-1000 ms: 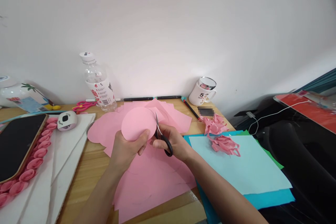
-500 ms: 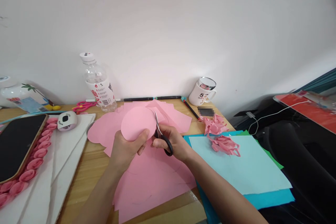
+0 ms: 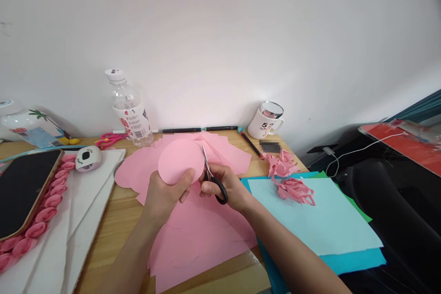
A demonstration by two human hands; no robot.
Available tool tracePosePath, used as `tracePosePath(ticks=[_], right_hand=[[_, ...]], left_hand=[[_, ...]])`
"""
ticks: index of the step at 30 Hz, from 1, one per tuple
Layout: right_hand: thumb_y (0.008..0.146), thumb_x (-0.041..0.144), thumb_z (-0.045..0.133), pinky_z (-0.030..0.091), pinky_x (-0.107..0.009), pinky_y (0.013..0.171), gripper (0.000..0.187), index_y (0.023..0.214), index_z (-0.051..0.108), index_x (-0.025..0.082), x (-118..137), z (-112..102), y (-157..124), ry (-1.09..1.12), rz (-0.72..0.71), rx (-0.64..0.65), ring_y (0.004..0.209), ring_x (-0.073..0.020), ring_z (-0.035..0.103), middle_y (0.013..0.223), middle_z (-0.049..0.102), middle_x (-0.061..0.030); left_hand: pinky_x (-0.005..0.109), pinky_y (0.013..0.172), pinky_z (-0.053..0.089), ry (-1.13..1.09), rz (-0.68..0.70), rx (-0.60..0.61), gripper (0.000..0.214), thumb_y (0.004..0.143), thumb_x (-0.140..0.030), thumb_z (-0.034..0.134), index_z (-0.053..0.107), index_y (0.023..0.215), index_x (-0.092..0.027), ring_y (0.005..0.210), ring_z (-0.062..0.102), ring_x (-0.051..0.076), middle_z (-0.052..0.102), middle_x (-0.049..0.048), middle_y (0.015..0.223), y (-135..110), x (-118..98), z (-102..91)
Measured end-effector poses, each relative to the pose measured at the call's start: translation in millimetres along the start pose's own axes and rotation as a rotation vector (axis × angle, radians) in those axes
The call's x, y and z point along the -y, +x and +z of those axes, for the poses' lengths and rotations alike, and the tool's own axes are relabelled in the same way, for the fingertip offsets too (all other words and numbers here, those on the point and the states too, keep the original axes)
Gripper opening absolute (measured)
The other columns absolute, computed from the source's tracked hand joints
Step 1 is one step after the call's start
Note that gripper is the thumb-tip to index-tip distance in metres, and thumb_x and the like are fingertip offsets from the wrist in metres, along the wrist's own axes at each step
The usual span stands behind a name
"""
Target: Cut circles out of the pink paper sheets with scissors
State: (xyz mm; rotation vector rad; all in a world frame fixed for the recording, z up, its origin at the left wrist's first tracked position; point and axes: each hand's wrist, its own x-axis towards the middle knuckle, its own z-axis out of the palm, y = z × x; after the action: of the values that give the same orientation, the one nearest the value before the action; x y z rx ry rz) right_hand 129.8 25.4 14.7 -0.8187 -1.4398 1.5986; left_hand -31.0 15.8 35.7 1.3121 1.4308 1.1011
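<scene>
My left hand point(image 3: 169, 195) pinches a round pink paper disc point(image 3: 179, 161) near its lower edge, thumb on top. In my right hand point(image 3: 227, 188) are black-handled scissors point(image 3: 221, 191), their blades slightly apart and pointing up along the disc's right edge. A strip of pink paper stands behind the blades, partly hidden. Beneath both hands lie pink paper sheets point(image 3: 200, 248) with faint pencil curves. More pink pieces, some rounded, such as a paper disc point(image 3: 134, 170), spread behind and to the left.
Crumpled pink scraps point(image 3: 294, 190) rest on a pale blue sheet point(image 3: 320, 225) at right. Behind stand a white mug point(image 3: 263, 123) and a plastic bottle point(image 3: 132, 117); pens point(image 3: 182, 130) line the wall. At left, a phone point(image 3: 25, 193) sits beside rolled pink paper roses point(image 3: 44, 214).
The scissor tips have shifted slightly left along the disc's edge, and the disc has turned a little in my left hand. Everything else stays in place.
</scene>
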Motion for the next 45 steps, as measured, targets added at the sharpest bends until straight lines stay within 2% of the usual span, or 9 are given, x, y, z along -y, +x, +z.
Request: tracePosePath(ticks=[5,13,18,24,28,35,45], right_hand=[[0.068,0.049,0.075,0.043,-0.026,0.055,0.037,0.073,0.058,0.016,-1,0,0,0.006,0.012,-0.005,0.055,-0.0112,0.050,0.059,0.056,0.0021],[0.067,0.050,0.075,0.043,-0.025,0.051,0.038,0.067,0.054,0.017,0,2,0,-0.022,0.045,-0.033,0.051,-0.0102,0.047,0.053,0.047,0.0049],[0.066,0.051,0.075,0.042,-0.025,0.051,0.040,0.065,0.054,0.017,0,5,0,-0.008,0.061,-0.038,0.050,-0.0099,0.046,0.052,0.047,0.0049],[0.064,0.051,0.077,0.038,-0.025,0.053,0.042,0.072,0.056,0.017,-3,5,1,0.019,0.057,-0.020,0.054,-0.0110,0.049,0.058,0.051,0.0038],[0.059,0.052,0.080,0.032,-0.024,0.053,0.046,0.071,0.054,0.016,-4,3,1,0.020,0.035,-0.028,0.056,-0.0095,0.041,0.062,0.047,0.0044],[0.062,0.048,0.080,0.028,-0.022,0.050,0.043,0.070,0.052,0.016,-4,3,1,0.041,0.027,-0.009,0.053,-0.0075,0.035,0.061,0.045,0.0052],[0.062,0.050,0.078,0.037,-0.025,0.055,0.042,0.071,0.056,0.016,-3,5,0,0.029,0.037,-0.036,0.055,-0.0103,0.045,0.059,0.050,0.0035]], left_hand=[[0.025,0.040,0.035,-0.020,-0.013,-0.006,0.043,0.068,-0.031,0.062,0.036,0.035,-0.022,0.036,0.037,0.009,0.037,-0.0044,0.033,-1,-2,-0.4],[0.025,0.039,0.033,-0.015,-0.021,-0.019,0.044,0.068,-0.032,0.061,0.034,0.035,-0.022,0.035,0.036,0.008,0.036,-0.0045,0.032,-2,-4,0.6],[0.024,0.041,0.037,-0.084,0.010,0.043,0.036,0.074,-0.029,0.057,0.045,0.041,-0.020,0.034,0.041,0.009,0.043,-0.0035,0.032,-4,-8,1.4],[0.022,0.034,0.029,-0.073,-0.080,-0.064,0.043,0.065,-0.035,0.066,0.038,0.036,-0.020,0.031,0.032,0.006,0.036,-0.0058,0.031,-2,-6,2.8],[0.021,0.032,0.025,-0.120,-0.157,-0.064,0.039,0.057,-0.035,0.070,0.039,0.040,-0.020,0.031,0.031,0.005,0.035,-0.0072,0.033,-2,-7,3.5],[0.020,0.032,0.024,-0.115,-0.171,-0.062,0.038,0.056,-0.035,0.069,0.039,0.040,-0.019,0.032,0.029,0.004,0.034,-0.0077,0.033,-3,-11,2.8],[0.021,0.033,0.023,-0.129,-0.164,-0.074,0.038,0.056,-0.035,0.069,0.038,0.041,-0.020,0.032,0.029,0.004,0.033,-0.0083,0.033,0,-7,2.5]])
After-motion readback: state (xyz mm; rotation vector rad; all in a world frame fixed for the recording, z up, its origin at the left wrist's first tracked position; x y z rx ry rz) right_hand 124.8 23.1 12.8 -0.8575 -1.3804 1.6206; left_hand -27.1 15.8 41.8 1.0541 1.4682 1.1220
